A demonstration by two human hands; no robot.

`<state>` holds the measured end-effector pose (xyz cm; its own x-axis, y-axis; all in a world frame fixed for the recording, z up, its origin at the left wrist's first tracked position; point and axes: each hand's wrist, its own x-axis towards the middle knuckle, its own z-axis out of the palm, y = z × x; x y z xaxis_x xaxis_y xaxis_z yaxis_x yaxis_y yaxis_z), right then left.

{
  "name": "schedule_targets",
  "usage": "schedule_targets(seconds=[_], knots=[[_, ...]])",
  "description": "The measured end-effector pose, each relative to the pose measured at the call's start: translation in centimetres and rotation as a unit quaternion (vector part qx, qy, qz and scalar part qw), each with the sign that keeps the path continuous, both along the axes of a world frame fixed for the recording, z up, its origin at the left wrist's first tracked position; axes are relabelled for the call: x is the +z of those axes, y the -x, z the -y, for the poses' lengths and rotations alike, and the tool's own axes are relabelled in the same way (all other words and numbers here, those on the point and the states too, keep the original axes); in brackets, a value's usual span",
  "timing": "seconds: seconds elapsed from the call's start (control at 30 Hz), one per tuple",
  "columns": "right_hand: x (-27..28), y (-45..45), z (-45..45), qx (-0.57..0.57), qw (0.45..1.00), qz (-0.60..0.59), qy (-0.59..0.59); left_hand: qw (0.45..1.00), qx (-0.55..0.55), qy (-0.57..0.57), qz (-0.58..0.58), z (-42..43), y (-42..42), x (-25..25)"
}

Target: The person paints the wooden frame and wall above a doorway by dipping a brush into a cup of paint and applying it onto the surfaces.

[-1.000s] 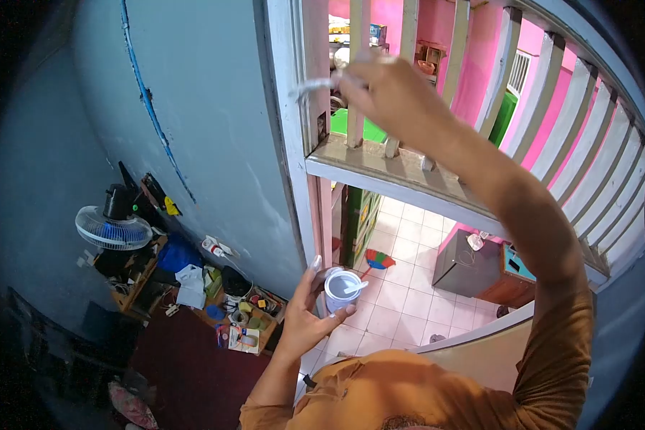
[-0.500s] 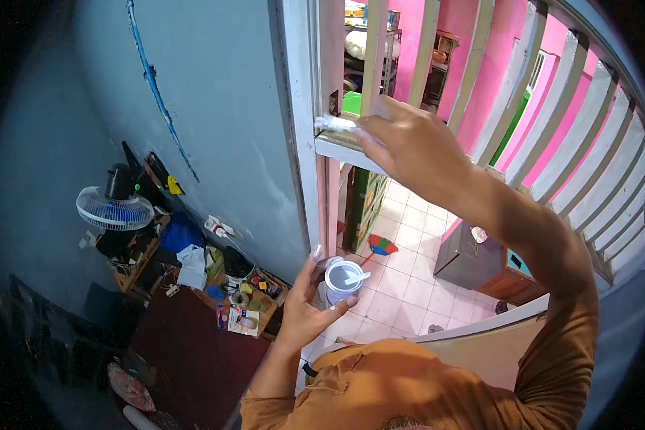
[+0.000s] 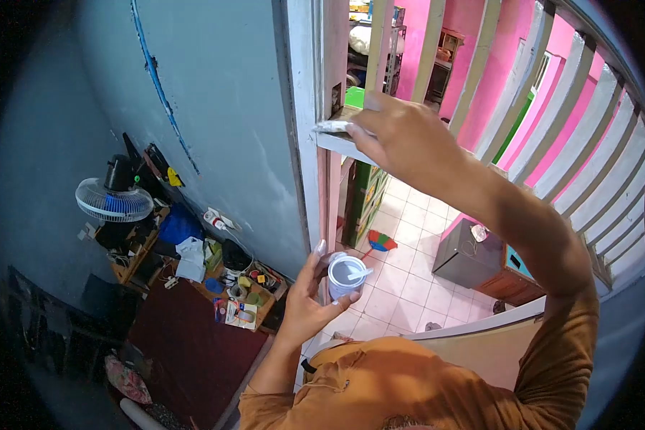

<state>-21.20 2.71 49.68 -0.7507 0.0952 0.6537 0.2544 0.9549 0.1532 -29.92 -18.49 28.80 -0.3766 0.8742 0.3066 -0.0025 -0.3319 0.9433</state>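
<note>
My left hand (image 3: 309, 299) is wrapped round a small white plastic paint pot (image 3: 339, 288), held upright with its top uncovered. Pale paint shows inside, and a short white stick (image 3: 361, 274) leans over its rim. Higher up, my right hand (image 3: 412, 140) pinches a paintbrush (image 3: 332, 127) whose handle is hidden by my fingers. The brush's white, paint-coated end touches the corner where the horizontal rail (image 3: 342, 147) meets the upright frame (image 3: 306, 161). Whitish paint marks the fingertips of my left hand.
Upright slats (image 3: 473, 72) rise from the rail on the right. A blue-grey wall (image 3: 222, 93) stands at left. Below it are a fan (image 3: 115, 201), a cluttered low table (image 3: 269, 312) and a dark red mat (image 3: 186, 351). Beyond the opening lie a tiled floor (image 3: 408, 287) and a grey cabinet (image 3: 469, 258).
My right hand has shifted slightly, and the brush end sits a little lower at the frame corner. My left hand still holds the pot in nearly the same place.
</note>
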Motion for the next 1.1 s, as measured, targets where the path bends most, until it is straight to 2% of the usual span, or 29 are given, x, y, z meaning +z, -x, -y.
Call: schedule_targets(seconds=[0.03, 0.13, 0.23, 0.33, 0.4, 0.47, 0.53, 0.6, 0.63, 0.67, 0.73, 0.77, 0.87, 0.93, 0.97, 1.03, 1.1], knots=[[-0.2, 0.4, 0.0, 0.018, 0.999, -0.025, -0.026, 1.0, -0.001, 0.0, -0.002, 0.0, 0.0, 0.1], [1.0, 1.1, -0.8, -0.001, 0.997, -0.083, -0.004, 1.0, 0.001, -0.002, -0.005, 0.0, 0.1, 0.1], [1.7, -0.3, 0.7, -0.006, 1.0, -0.017, 0.021, 1.0, 0.003, -0.008, -0.014, 0.1, 0.2, -0.1], [0.1, -0.1, 0.5, -0.006, 1.0, 0.015, -0.007, 1.0, -0.005, -0.014, -0.008, 0.0, 0.1, 0.0], [0.8, 0.4, -1.0, -0.001, 0.999, -0.004, -0.033, 1.0, -0.001, -0.002, -0.009, 0.1, 0.1, 0.0], [2.7, 1.1, -2.3, 0.033, 0.995, -0.09, -0.022, 1.0, -0.004, -0.005, -0.015, 0.0, 0.2, 0.1], [5.3, 0.5, -2.3, 0.028, 0.995, -0.097, -0.023, 1.0, -0.006, -0.005, -0.019, 0.1, 0.2, 0.2], [7.5, -0.1, -2.1, 0.033, 0.976, -0.172, -0.126, 1.0, -0.005, -0.002, -0.004, 0.1, 0.1, 0.1], [8.3, -0.2, -1.9, 0.039, 0.972, -0.22, -0.071, 1.0, -0.006, -0.003, -0.007, 0.2, -0.1, 0.2], [8.9, -0.3, -1.4, 0.038, 0.971, -0.224, -0.074, 1.0, -0.006, 0.002, -0.001, 0.3, -0.2, 0.5], [9.5, -0.3, -0.6, -0.011, 0.953, -0.303, 0.015, 1.0, -0.008, 0.009, 0.002, 0.3, -0.2, 0.5], [9.1, 0.2, -0.9, -0.012, 0.951, -0.307, 0.014, 1.0, -0.01, 0.008, 0.0, 0.3, -0.2, 0.5], [6.3, 1.8, -2.1, 0.033, 0.949, -0.313, 0.018, 1.0, -0.012, 0.014, -0.007, 0.5, -0.2, 0.7], [4.0, 1.6, -0.8, -0.025, 0.974, -0.198, 0.106, 1.0, -0.011, 0.019, -0.009, 0.5, -0.2, 0.8], [3.1, 1.2, -0.7, -0.026, 0.974, -0.199, 0.105, 1.0, -0.011, 0.017, 0.003, 0.5, -0.3, 0.8], [2.1, 0.2, -0.6, -0.012, 0.98, -0.126, 0.154, 1.0, -0.01, 0.013, 0.016, 0.6, -0.3, 0.8], [2.3, -0.5, -0.8, 0.002, 0.984, -0.119, 0.135, 0.999, -0.012, 0.023, 0.018, 0.6, -0.3, 0.8]])
